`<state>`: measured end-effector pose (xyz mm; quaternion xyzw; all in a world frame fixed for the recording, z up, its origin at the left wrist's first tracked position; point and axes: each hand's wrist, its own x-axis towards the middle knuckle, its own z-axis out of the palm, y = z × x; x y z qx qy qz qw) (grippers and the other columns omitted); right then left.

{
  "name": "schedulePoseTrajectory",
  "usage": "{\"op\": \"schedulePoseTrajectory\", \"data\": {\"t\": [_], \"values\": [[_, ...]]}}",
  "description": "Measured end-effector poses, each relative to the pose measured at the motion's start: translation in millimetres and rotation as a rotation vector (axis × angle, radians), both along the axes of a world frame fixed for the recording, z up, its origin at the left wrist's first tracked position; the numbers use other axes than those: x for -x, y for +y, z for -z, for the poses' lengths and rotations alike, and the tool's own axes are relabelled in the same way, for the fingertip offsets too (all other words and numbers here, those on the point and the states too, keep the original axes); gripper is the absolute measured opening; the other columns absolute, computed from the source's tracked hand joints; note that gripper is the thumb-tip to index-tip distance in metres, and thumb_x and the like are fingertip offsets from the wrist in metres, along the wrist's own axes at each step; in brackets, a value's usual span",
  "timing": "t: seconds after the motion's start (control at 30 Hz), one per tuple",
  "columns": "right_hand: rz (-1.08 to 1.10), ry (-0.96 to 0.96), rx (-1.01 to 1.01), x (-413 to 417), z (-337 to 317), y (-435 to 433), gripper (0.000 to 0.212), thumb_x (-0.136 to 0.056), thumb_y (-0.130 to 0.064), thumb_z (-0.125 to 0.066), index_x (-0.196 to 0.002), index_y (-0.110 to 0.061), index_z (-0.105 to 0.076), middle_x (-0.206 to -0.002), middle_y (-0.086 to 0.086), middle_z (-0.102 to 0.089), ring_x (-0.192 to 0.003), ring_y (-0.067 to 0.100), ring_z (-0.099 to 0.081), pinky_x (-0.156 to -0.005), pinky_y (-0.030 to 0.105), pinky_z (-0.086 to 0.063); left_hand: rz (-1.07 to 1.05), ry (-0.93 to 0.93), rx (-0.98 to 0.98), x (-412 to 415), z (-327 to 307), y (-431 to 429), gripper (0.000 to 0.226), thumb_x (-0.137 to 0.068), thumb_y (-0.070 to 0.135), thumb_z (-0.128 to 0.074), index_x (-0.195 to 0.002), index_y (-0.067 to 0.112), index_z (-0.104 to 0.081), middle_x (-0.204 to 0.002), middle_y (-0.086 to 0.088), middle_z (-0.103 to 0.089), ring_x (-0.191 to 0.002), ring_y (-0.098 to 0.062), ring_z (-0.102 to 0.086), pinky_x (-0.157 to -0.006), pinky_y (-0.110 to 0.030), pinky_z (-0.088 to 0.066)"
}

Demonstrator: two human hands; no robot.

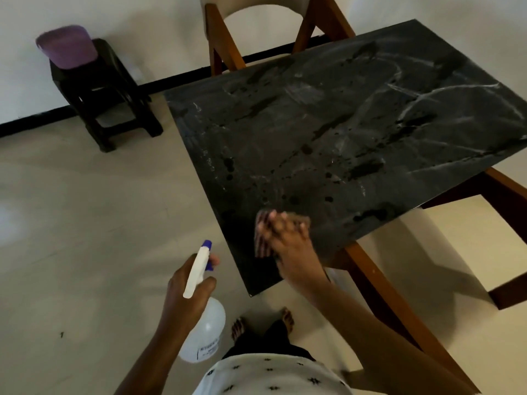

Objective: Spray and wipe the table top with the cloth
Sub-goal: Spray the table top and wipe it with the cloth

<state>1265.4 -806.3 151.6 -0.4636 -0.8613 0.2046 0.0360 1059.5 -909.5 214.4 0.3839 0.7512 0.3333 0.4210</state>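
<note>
The dark marble table top (328, 132) carries wet spray spots and smeared streaks. My right hand (285, 240) lies flat, fingers straight, on a striped cloth (261, 243) near the table's near-left corner; both are motion-blurred. My left hand (185, 292) grips the neck of a white spray bottle (204, 334) with a blue nozzle, held off the table over the floor, left of the corner.
A wooden chair (228, 32) stands at the table's far end. A dark stool (108, 89) with a purple tub (68, 47) on it sits by the wall at left. Wooden table legs (379, 283) run under the right side. My feet (262, 323) stand close to the corner.
</note>
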Motion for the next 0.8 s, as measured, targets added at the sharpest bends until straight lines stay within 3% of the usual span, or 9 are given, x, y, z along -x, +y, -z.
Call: {"op": "schedulePoseTrajectory", "data": {"t": [0.07,0.17,0.27,0.4,0.53,0.6,0.8], "values": [[-0.217,-0.145,-0.004,6,30,-29,0.068,-0.093,-0.039,-0.045,-0.153,-0.035,-0.013,-0.161,0.003,0.001,-0.145,0.029,0.012,-0.114,0.064,-0.006,-0.068,-0.031,-0.015,7,-1,2,0.036,-0.07,0.014,-0.056,-0.103,0.022,-0.066,-0.105,0.006,-0.07,-0.102,-0.014,-0.064,-0.088,-0.046,-0.056],[-0.226,-0.258,0.004,16,52,-44,0.073,-0.089,-0.072,-0.023,-0.151,-0.033,-0.024,-0.158,0.014,-0.021,-0.144,0.04,-0.011,-0.11,0.068,-0.014,-0.128,-0.059,-0.04,18,0,5,0.036,-0.07,0.017,-0.056,-0.104,0.024,-0.066,-0.106,0.004,-0.069,-0.105,-0.019,-0.064,-0.09,-0.054,-0.054],[-0.168,-0.274,-0.049,47,46,-15,0.068,-0.089,-0.068,-0.022,-0.147,-0.032,-0.029,-0.159,0.016,-0.015,-0.144,0.045,-0.01,-0.108,0.072,-0.007,-0.137,-0.051,-0.055,27,0,10,0.035,-0.07,0.018,-0.055,-0.103,0.023,-0.065,-0.107,0.001,-0.069,-0.103,-0.022,-0.064,-0.09,-0.056,-0.053],[-0.008,-0.249,0.005,98,37,29,0.069,-0.088,-0.058,-0.043,-0.147,-0.028,-0.027,-0.162,0.009,-0.001,-0.146,0.038,0.006,-0.108,0.066,0.012,-0.161,-0.019,-0.096,36,-1,17,0.03,-0.071,0.018,-0.056,-0.096,0.031,-0.065,-0.105,0.007,-0.07,-0.1,-0.022,-0.065,-0.091,-0.055,-0.053],[-0.056,-0.237,-0.032,74,44,-3,0.081,-0.083,-0.06,-0.04,-0.153,-0.031,-0.009,-0.162,0.001,-0.01,-0.148,0.029,-0.001,-0.111,0.066,-0.005,-0.19,-0.014,-0.14,48,1,21,0.033,-0.071,0.016,-0.056,-0.101,0.024,-0.066,-0.105,0.004,-0.069,-0.104,-0.021,-0.064,-0.09,-0.057,-0.053],[-0.143,-0.205,-0.048,41,50,-40,0.08,-0.083,-0.062,-0.04,-0.153,-0.033,-0.016,-0.161,0.0,-0.018,-0.148,0.029,-0.011,-0.111,0.064,-0.013,-0.205,-0.024,-0.139,51,1,23,0.036,-0.072,0.017,-0.055,-0.107,0.018,-0.064,-0.108,0.0,-0.068,-0.104,-0.021,-0.064,-0.091,-0.056,-0.053],[-0.206,-0.183,-0.109,26,61,-44,0.071,-0.089,-0.069,-0.031,-0.151,-0.037,-0.019,-0.16,-0.001,-0.021,-0.147,0.031,-0.015,-0.111,0.064,-0.011,-0.199,-0.029,-0.138,64,8,30,0.04,-0.071,0.021,-0.057,-0.111,0.016,-0.062,-0.111,-0.003,-0.067,-0.103,-0.025,-0.063,-0.09,-0.056,-0.053]]}}
